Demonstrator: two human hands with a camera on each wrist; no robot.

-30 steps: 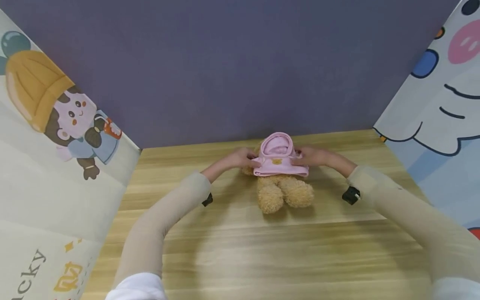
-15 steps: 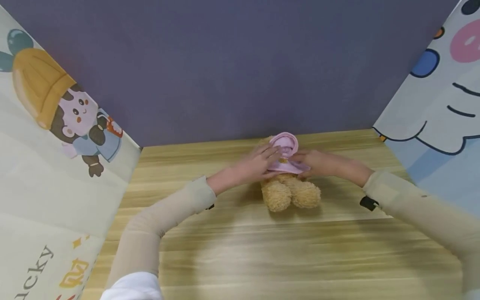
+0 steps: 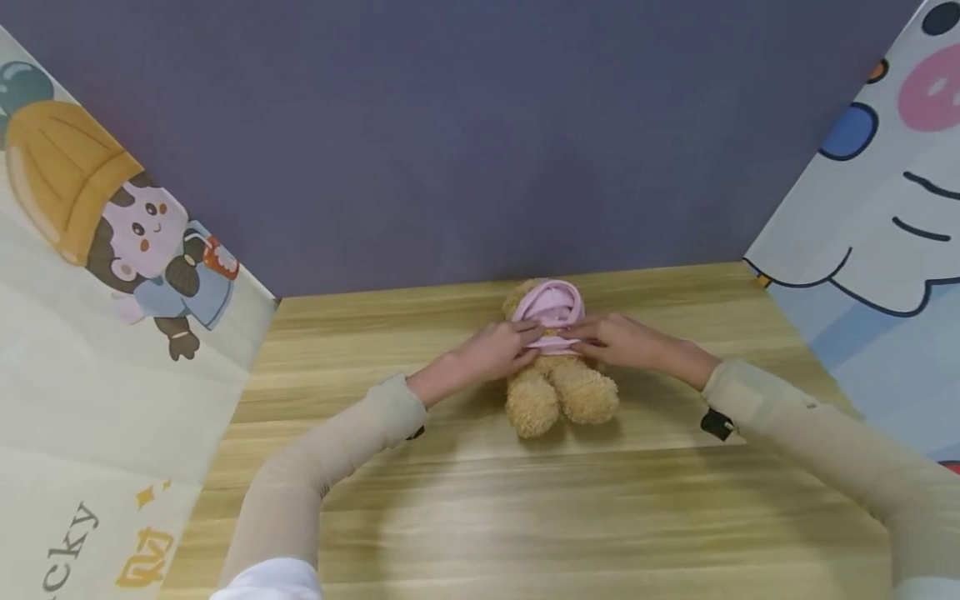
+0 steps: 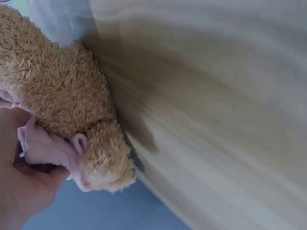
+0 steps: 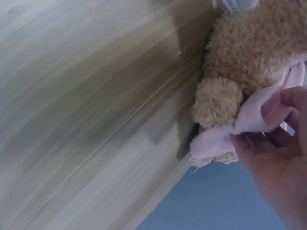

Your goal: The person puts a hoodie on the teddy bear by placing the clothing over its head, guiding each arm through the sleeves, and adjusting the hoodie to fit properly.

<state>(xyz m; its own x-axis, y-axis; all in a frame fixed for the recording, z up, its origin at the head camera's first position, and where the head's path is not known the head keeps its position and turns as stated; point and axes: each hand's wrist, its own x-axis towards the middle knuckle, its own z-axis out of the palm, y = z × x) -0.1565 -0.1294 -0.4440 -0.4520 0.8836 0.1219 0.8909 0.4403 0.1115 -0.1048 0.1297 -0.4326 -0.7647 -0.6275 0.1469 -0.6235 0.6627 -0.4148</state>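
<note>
A tan plush teddy bear (image 3: 534, 406) lies on its back, both legs pointing toward me. Over its upper body is a small pink hoodie (image 3: 557, 302), its hood opening facing up across the head area. My left hand (image 3: 497, 347) pinches the hoodie's front near the hem; in the left wrist view the thumb and fingers hold folded pink cloth (image 4: 48, 147) beside the bear's furry arm (image 4: 109, 155). From the other side my right hand (image 3: 628, 342) grips the hem, and the right wrist view has its fingers inside the pink edge (image 5: 256, 111). Most of the bear's face is hidden.
Under the bear is a wood-grain table (image 3: 480, 508), ending at a dark grey-purple wall (image 3: 480, 142) close behind its head. Cartoon-printed panels stand at the left (image 3: 112, 350) and right (image 3: 900, 250). A white tag (image 5: 240, 5) shows beside the bear.
Both hands have come inward from the hoodie's sides onto its front and lower edge. The hoodie's spread-out hem is now drawn narrower against the bear's body.
</note>
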